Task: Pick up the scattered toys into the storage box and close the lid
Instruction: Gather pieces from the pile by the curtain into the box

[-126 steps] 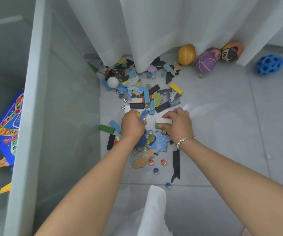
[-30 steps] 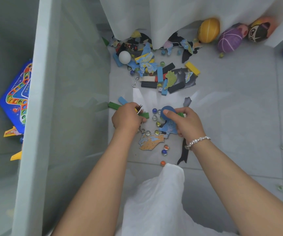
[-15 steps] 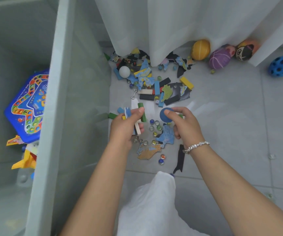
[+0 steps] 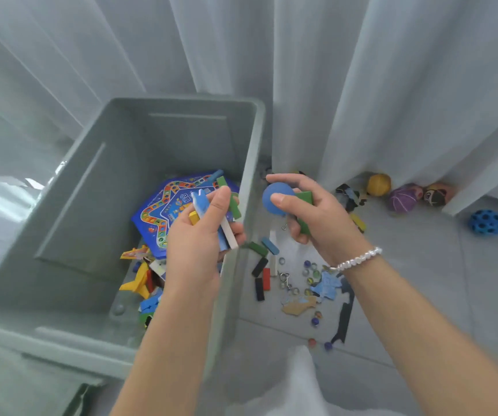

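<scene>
Two bare hands work above an open storage box (image 4: 250, 139), a deep rectangular bin of smooth grey-green plastic with rounded corners, standing on grey floor tiles (image 4: 421, 280) in front of a sheer white curtain (image 4: 361, 85) that hangs in soft folds. Inside the box lie a glossy blue hexagonal game board (image 4: 154, 214) with a winding coloured track, flat yellow cut-out shapes (image 4: 138, 280) and small blue pieces. The left hand (image 4: 199, 235), held over the box's interior near its right wall, grips a fanned bundle of flat rectangular blocks (image 4: 226, 223) in white, blue, green and yellow. The right hand (image 4: 316, 217), just outside that wall, is curled around a smooth matte blue ball (image 4: 274, 196) and a green block (image 4: 306, 198); a beaded white bracelet (image 4: 358, 259) circles its wrist. Scattered on the floor to the right of the box are dark, red, green and blue blocks (image 4: 261, 274), irregular puzzle pieces (image 4: 327, 283), glassy marbles (image 4: 310, 273) and small metal hooks. Along the curtain hem rest a yellow ball (image 4: 378, 184), a purple ball (image 4: 403, 199) and a perforated blue ball (image 4: 488, 222).
</scene>
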A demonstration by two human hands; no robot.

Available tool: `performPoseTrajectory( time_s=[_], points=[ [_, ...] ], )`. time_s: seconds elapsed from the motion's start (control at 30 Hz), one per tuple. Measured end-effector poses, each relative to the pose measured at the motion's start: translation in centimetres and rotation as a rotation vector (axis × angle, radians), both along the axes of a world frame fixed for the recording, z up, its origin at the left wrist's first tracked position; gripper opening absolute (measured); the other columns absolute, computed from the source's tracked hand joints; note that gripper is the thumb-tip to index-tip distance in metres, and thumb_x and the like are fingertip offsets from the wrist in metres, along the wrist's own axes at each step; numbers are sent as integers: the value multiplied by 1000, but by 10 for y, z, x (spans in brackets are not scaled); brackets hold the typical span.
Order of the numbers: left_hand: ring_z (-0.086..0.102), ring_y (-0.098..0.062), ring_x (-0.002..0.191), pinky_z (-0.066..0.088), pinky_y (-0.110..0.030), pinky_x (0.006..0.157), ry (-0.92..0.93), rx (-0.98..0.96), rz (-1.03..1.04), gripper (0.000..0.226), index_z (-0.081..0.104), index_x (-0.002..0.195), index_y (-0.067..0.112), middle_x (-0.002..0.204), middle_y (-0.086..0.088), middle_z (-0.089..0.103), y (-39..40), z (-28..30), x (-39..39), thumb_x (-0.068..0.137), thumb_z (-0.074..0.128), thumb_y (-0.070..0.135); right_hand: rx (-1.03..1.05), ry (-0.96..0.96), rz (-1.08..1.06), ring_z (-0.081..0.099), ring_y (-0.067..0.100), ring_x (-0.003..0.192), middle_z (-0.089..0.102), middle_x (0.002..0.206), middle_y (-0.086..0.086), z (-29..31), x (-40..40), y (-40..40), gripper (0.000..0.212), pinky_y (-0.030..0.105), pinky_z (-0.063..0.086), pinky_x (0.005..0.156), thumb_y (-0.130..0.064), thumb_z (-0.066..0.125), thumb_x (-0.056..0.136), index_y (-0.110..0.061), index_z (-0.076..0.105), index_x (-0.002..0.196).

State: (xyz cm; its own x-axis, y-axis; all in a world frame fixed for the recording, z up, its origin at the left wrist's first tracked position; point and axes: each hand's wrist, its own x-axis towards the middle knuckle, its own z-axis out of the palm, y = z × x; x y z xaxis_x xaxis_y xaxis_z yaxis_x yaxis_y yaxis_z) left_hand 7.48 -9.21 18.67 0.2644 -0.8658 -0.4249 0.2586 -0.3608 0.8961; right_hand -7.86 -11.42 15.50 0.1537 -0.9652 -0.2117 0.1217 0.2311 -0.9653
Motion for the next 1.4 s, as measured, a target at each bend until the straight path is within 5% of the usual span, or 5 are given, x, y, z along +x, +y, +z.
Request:
performPoseTrajectory(
  time_s=[0.1, 0.4, 0.67, 0.97, 1.4],
  points=[
    [62, -11, 52, 57, -27, 57, -71, 55, 14, 23, 64, 99, 12, 65, 3, 63, 13, -4, 38, 84, 67, 29, -48, 86, 120, 42, 11, 45, 50, 61, -5, 18, 41, 3, 26, 22, 37, 43, -17, 67, 82, -23, 65, 107],
    [62, -23, 90, 52, -30, 52, 19, 237, 173, 16, 62, 96, 22, 107, -3, 63, 27, -28, 102, 91, 58, 36, -147, 525, 355, 52, 10, 111, 50, 130, -4, -4, 136, 1, 35, 21, 40, 86, -25, 62, 84, -31, 55, 118],
    [58, -13, 103, 43, -39, 100, -131, 231, 168, 11, 58, 85, 30, 109, 6, 62, 27, -30, 87, 94, 52, 33, -105, 495, 316, 58, 9, 105, 63, 116, -3, -2, 128, 5, 25, 29, 49, 92, -17, 52, 91, -21, 59, 114],
    [56, 9, 100, 43, -4, 73, -287, -120, 67, 15, 62, 105, 25, 105, 17, 63, 40, -22, 28, 95, 52, 23, -200, 526, 75, 60, 3, 84, 66, 92, -8, 4, 61, 38, 21, 12, 47, 74, -10, 51, 88, -23, 64, 99],
    [56, 4, 87, 43, -10, 72, -374, 3, -496, 17, 62, 106, 23, 97, 15, 62, 58, -93, -86, 95, 49, 21, 278, 652, -237, 57, 17, 78, 59, 86, -3, -109, -32, 99, 19, 32, 51, 76, -10, 50, 86, -16, 63, 98]
  ],
)
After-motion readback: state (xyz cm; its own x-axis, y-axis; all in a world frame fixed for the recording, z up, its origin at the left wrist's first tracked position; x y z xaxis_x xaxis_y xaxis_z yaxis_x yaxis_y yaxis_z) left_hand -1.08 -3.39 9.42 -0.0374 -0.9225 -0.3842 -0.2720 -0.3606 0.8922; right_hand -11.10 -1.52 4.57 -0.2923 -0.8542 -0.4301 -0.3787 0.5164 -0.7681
